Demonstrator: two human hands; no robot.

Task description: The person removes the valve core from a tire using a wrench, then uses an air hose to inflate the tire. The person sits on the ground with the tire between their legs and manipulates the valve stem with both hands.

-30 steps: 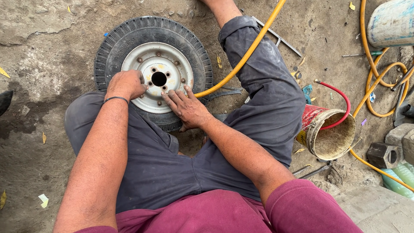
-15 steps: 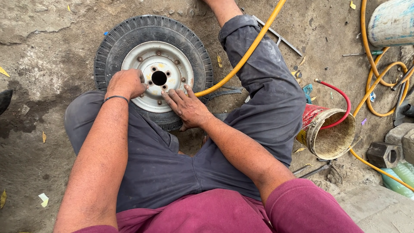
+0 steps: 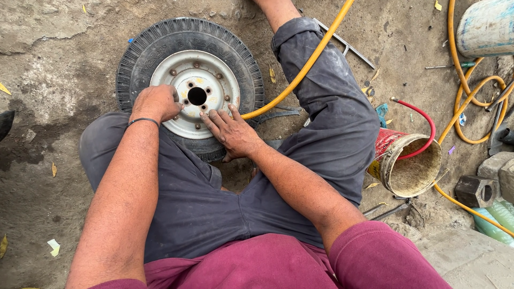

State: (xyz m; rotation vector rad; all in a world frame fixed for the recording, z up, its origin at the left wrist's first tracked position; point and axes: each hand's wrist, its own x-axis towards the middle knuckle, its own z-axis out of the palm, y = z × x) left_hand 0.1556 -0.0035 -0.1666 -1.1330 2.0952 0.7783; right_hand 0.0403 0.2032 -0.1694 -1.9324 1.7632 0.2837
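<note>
A small black tyre point(image 3: 160, 40) on a worn white steel rim point(image 3: 211, 72) lies flat on the concrete between my legs. My left hand point(image 3: 156, 103) rests curled on the rim's lower left, its fingers closed; what is under them is hidden. My right hand point(image 3: 231, 132) lies flat with fingers spread on the rim's lower right edge, near where a yellow hose point(image 3: 305, 67) meets the wheel. The hose runs up and away over my right leg.
A red bucket point(image 3: 409, 168) with a red hose point(image 3: 423, 120) lies on its side to the right. More yellow hose coils point(image 3: 471, 96) lie at far right beside a blue-white drum point(image 3: 487, 27), metal blocks point(image 3: 476, 190) and a metal bar point(image 3: 342, 43).
</note>
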